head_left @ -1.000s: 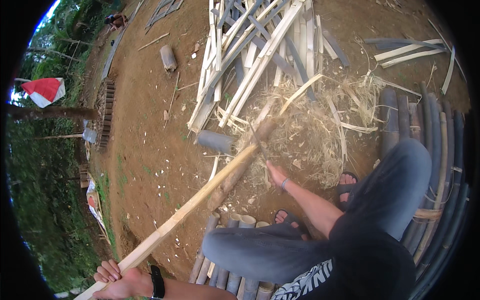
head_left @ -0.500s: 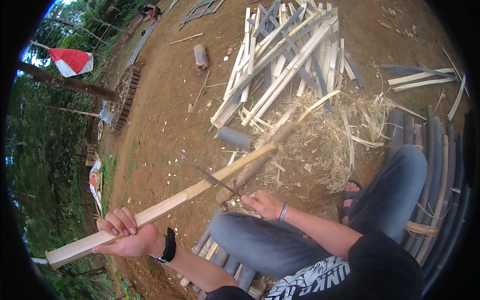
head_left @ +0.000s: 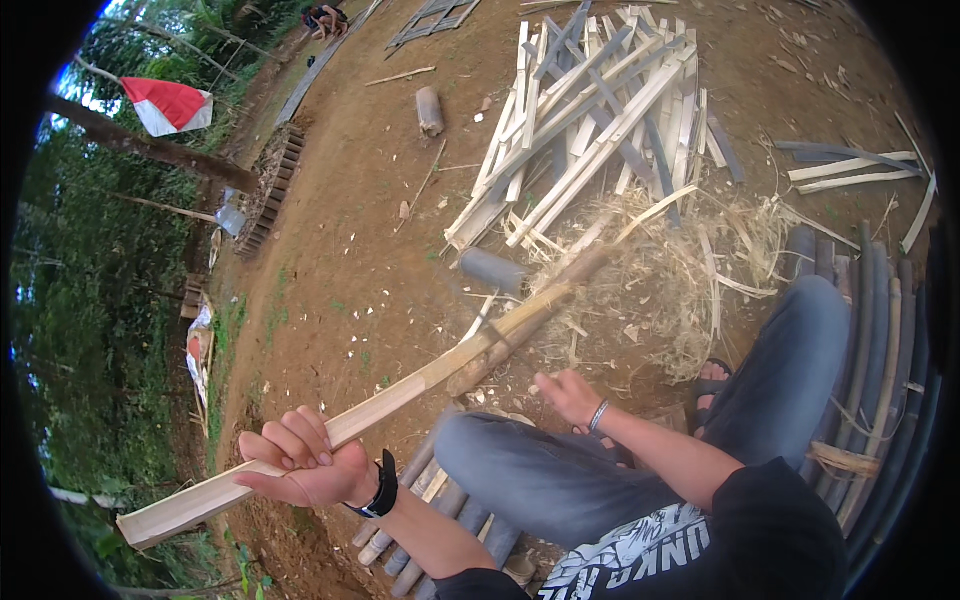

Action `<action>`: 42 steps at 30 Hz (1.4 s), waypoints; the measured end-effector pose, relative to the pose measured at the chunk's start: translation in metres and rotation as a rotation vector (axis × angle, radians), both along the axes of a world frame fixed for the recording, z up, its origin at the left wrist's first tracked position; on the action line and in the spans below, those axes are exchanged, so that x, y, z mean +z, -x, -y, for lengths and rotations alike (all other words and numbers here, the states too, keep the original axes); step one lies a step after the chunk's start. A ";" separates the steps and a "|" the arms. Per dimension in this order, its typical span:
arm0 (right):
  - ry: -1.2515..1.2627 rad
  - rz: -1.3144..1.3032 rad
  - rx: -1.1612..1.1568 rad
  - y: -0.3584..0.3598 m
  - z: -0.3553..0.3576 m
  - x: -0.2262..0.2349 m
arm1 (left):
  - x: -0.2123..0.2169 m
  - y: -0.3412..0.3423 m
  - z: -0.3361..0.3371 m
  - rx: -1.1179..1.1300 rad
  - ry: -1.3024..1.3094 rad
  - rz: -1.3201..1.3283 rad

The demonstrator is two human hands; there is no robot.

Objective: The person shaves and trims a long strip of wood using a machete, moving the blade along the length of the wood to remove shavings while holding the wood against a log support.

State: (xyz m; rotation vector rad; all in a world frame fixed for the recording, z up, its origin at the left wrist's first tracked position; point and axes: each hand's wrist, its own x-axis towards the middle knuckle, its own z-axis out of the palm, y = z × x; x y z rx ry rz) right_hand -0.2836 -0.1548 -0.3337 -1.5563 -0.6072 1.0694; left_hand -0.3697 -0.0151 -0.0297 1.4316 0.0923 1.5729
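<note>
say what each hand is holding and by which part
The left hand grips a pale strip near its lower-left end. The right hand seems closed on the handle end of a blade, though blur leaves that uncertain.

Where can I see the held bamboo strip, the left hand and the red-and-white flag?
Bamboo strip [head_left: 400, 394]: head view, on its pale middle stretch.
Left hand [head_left: 322, 470]: head view, mid-hand.
Red-and-white flag [head_left: 168, 106]: head view, middle of the cloth.

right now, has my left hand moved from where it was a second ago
Yes: judged against the short dark bamboo piece on the ground, the left hand has moved up the picture, closer to it.
</note>
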 end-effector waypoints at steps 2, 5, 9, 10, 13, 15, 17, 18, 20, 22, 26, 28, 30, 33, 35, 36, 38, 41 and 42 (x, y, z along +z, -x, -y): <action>-0.020 -0.051 -0.030 0.000 -0.005 -0.008 | -0.005 0.006 -0.001 -0.032 -0.015 0.003; -0.144 -0.106 -0.083 0.022 -0.013 0.030 | -0.008 0.016 -0.011 -0.005 0.014 0.026; -0.220 0.084 -0.174 0.034 -0.009 0.028 | -0.012 0.018 -0.004 -0.080 -0.012 0.009; -0.084 -0.028 -0.134 0.019 -0.001 0.010 | -0.012 0.018 -0.002 -0.079 -0.017 0.006; 0.040 -0.135 -0.143 0.002 0.004 -0.017 | -0.009 0.015 0.001 -0.066 -0.020 0.022; -0.083 -0.343 -0.142 0.019 -0.005 0.019 | -0.009 0.015 0.000 -0.050 -0.023 0.014; -0.169 -0.124 -0.139 0.024 -0.006 0.018 | -0.008 0.009 0.001 -0.069 -0.033 0.001; -0.163 -0.002 -0.125 0.023 -0.004 0.002 | -0.008 0.007 0.001 -0.075 -0.035 0.005; -0.041 -0.002 -0.108 0.011 0.000 -0.035 | -0.009 0.006 0.003 -0.087 -0.040 0.010; 0.072 -0.013 -0.168 -0.005 -0.001 -0.062 | -0.008 0.005 0.004 -0.100 -0.026 0.015; -0.091 -0.212 -0.139 0.019 -0.001 -0.009 | -0.008 0.009 -0.005 -0.110 -0.024 0.028; -0.178 0.067 -0.103 0.031 0.002 -0.027 | -0.008 0.010 -0.005 -0.130 -0.039 0.011; -0.052 -0.045 -0.121 0.013 0.003 -0.048 | -0.009 0.010 -0.003 -0.144 -0.037 0.008; 0.065 -0.224 -0.189 -0.006 0.000 -0.049 | -0.009 0.017 -0.007 -0.152 -0.016 0.017; 0.033 -0.357 -0.176 0.002 -0.005 -0.021 | -0.009 0.021 -0.009 -0.187 -0.019 0.012; -0.058 -0.284 -0.161 0.012 -0.009 -0.017 | -0.010 0.020 -0.008 -0.190 -0.017 0.012; -0.110 -0.050 -0.150 0.015 -0.004 -0.035 | -0.007 0.012 -0.004 -0.206 -0.022 0.015; 0.047 -0.180 -0.237 -0.011 -0.005 -0.077 | -0.007 0.009 -0.001 -0.200 -0.009 0.010; 0.120 -0.091 -0.218 -0.021 -0.004 -0.079 | -0.008 0.011 -0.003 -0.190 -0.015 0.006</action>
